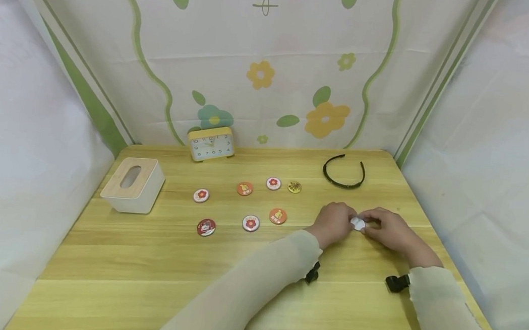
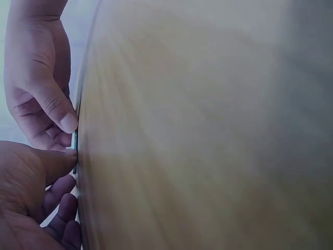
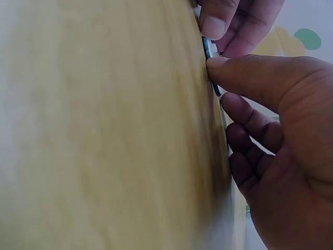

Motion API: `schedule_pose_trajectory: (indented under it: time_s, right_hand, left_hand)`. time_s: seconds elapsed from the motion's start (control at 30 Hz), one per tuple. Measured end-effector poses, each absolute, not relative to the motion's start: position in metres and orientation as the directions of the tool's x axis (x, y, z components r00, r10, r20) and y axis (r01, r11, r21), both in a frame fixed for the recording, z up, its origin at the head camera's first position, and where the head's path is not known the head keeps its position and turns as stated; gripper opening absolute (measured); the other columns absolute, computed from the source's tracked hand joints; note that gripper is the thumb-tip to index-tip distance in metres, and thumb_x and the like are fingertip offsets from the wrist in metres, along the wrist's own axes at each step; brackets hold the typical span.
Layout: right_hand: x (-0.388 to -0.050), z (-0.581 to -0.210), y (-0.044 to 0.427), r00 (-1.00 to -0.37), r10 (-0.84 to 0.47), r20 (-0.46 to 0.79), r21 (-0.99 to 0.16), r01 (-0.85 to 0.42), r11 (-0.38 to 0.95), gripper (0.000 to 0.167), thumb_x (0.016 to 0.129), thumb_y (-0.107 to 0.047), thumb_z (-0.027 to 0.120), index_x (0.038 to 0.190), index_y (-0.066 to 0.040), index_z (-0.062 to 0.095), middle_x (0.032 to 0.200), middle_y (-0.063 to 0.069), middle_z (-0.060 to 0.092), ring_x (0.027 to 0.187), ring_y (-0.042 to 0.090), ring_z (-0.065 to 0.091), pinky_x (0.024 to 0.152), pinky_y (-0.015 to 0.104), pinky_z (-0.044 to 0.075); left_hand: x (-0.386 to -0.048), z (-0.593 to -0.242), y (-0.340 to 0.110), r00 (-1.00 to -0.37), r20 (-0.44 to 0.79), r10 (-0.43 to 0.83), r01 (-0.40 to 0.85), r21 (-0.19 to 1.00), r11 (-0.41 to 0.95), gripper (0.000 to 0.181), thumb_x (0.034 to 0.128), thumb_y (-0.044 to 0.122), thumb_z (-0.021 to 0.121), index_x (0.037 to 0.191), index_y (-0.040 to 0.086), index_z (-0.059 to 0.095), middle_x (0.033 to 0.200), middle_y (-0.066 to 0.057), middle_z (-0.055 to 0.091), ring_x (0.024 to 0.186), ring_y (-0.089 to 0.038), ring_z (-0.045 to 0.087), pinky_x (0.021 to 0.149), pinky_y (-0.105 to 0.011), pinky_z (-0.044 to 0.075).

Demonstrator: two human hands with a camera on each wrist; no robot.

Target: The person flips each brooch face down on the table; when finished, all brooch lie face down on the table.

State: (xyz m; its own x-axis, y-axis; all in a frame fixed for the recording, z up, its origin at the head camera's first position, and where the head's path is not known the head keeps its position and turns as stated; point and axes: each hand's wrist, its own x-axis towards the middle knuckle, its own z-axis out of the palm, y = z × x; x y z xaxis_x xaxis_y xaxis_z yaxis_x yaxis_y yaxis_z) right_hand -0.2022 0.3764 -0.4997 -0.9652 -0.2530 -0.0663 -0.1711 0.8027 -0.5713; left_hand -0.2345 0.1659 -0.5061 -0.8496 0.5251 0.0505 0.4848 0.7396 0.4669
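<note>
Both hands meet at the right part of the table in the head view, around a small white round piece (image 1: 358, 223). From its left side the left hand (image 1: 333, 224) pinches it; from the right, the right hand (image 1: 390, 230) grips its edge between thumb and fingers. Seen edge-on in the right wrist view, the piece (image 3: 211, 65) is thin with a dark rim, and the right thumb lies on it beside the other hand's fingertips. The left wrist view shows the left hand (image 2: 31, 192) with its thumb against the same thin edge. Most of the piece is covered by fingers.
Several round badges lie mid-table, among them a red one (image 1: 206, 227), an orange one (image 1: 277, 216) and a yellow one (image 1: 294, 187). A black headband (image 1: 342, 185) lies behind the hands. A yellow clock (image 1: 211, 144) stands at the back, a tissue box (image 1: 142, 195) at the left.
</note>
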Motion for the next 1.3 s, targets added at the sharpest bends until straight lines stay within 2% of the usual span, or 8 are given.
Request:
schedule_pose_trajectory:
  time_s: [0.1, 0.27, 0.5, 0.6, 0.77, 1.0, 1.1, 1.3]
  right_hand:
    - [-0.202, -0.5, 0.376, -0.965, -0.248, -0.083, -0.576, -0.157, 0.802, 0.034, 0.103, -0.021, 0.078, 0.136, -0.014, 0.075, 0.128, 0.01, 0.072, 0.124, 0.036, 0.065, 0.107, 0.059, 0.049]
    - [-0.201, -0.5, 0.376, -0.967, -0.239, -0.087, -0.582, -0.145, 0.8, 0.035, 0.102, -0.02, 0.079, 0.136, -0.012, 0.074, 0.13, 0.012, 0.073, 0.126, 0.038, 0.065, 0.108, 0.061, 0.05]
    - [-0.201, -0.5, 0.377, -0.97, -0.225, -0.092, -0.593, -0.128, 0.795, 0.035, 0.102, -0.021, 0.079, 0.136, -0.012, 0.074, 0.132, 0.015, 0.072, 0.126, 0.039, 0.065, 0.106, 0.061, 0.051]
    - [-0.201, -0.502, 0.378, -0.97, -0.225, -0.095, -0.597, -0.125, 0.792, 0.036, 0.102, -0.02, 0.079, 0.136, -0.013, 0.074, 0.133, 0.014, 0.071, 0.127, 0.039, 0.065, 0.107, 0.06, 0.051]
    - [-0.201, -0.504, 0.378, -0.969, -0.228, -0.1, -0.607, -0.122, 0.785, 0.036, 0.102, -0.021, 0.079, 0.137, -0.013, 0.073, 0.133, 0.014, 0.071, 0.128, 0.04, 0.064, 0.108, 0.061, 0.05]
    - [-0.201, -0.505, 0.378, -0.969, -0.226, -0.102, -0.618, -0.116, 0.778, 0.036, 0.102, -0.021, 0.079, 0.137, -0.013, 0.073, 0.134, 0.014, 0.07, 0.129, 0.039, 0.063, 0.109, 0.06, 0.05]
    - [-0.202, -0.506, 0.378, -0.969, -0.225, -0.105, -0.621, -0.113, 0.776, 0.036, 0.102, -0.021, 0.079, 0.137, -0.013, 0.073, 0.135, 0.014, 0.07, 0.128, 0.038, 0.064, 0.109, 0.059, 0.05]
    - [-0.202, -0.507, 0.379, -0.97, -0.222, -0.102, -0.621, -0.112, 0.775, 0.036, 0.102, -0.021, 0.079, 0.137, -0.013, 0.073, 0.134, 0.013, 0.07, 0.128, 0.038, 0.063, 0.109, 0.059, 0.049]
  left_hand:
    - [-0.235, -0.503, 0.162, -0.854, 0.026, 0.519, 0.461, 0.496, 0.735, 0.021, 0.1037, 0.026, 0.076, 0.123, 0.029, 0.083, 0.112, 0.016, 0.08, 0.102, -0.002, 0.069, 0.091, -0.019, 0.053]
    - [-0.242, -0.492, 0.148, -0.862, 0.004, 0.506, 0.435, 0.52, 0.736, 0.034, 0.1061, 0.02, 0.07, 0.14, 0.022, 0.075, 0.132, 0.01, 0.078, 0.125, -0.007, 0.07, 0.107, -0.022, 0.053]
    - [-0.278, -0.475, 0.11, -0.9, -0.003, 0.436, 0.355, 0.577, 0.736, 0.044, 0.1047, 0.019, 0.072, 0.148, 0.02, 0.068, 0.141, 0.002, 0.074, 0.131, -0.017, 0.069, 0.113, -0.032, 0.054]
    - [-0.293, -0.465, 0.089, -0.91, -0.002, 0.414, 0.343, 0.558, 0.756, 0.047, 0.1031, 0.016, 0.074, 0.15, 0.016, 0.067, 0.145, -0.002, 0.072, 0.134, -0.021, 0.067, 0.116, -0.037, 0.053]
    - [-0.307, -0.46, 0.056, -0.93, -0.046, 0.364, 0.295, 0.497, 0.816, 0.049, 0.1027, 0.02, 0.077, 0.151, 0.018, 0.066, 0.149, 0.0, 0.069, 0.143, -0.03, 0.058, 0.122, -0.044, 0.046]
    - [-0.316, -0.472, 0.033, -0.947, -0.061, 0.315, 0.265, 0.402, 0.876, 0.049, 0.1002, 0.025, 0.078, 0.149, 0.021, 0.069, 0.15, 0.002, 0.068, 0.137, -0.032, 0.055, 0.118, -0.047, 0.042]
    - [-0.316, -0.474, 0.029, -0.955, -0.083, 0.283, 0.224, 0.423, 0.878, 0.053, 0.0966, 0.029, 0.084, 0.148, 0.021, 0.07, 0.148, 0.002, 0.069, 0.135, -0.03, 0.054, 0.117, -0.046, 0.041]
    - [-0.312, -0.474, 0.027, -0.958, -0.109, 0.264, 0.186, 0.46, 0.868, 0.046, 0.0983, 0.027, 0.083, 0.143, 0.021, 0.073, 0.142, 0.001, 0.072, 0.132, -0.029, 0.052, 0.114, -0.045, 0.041]
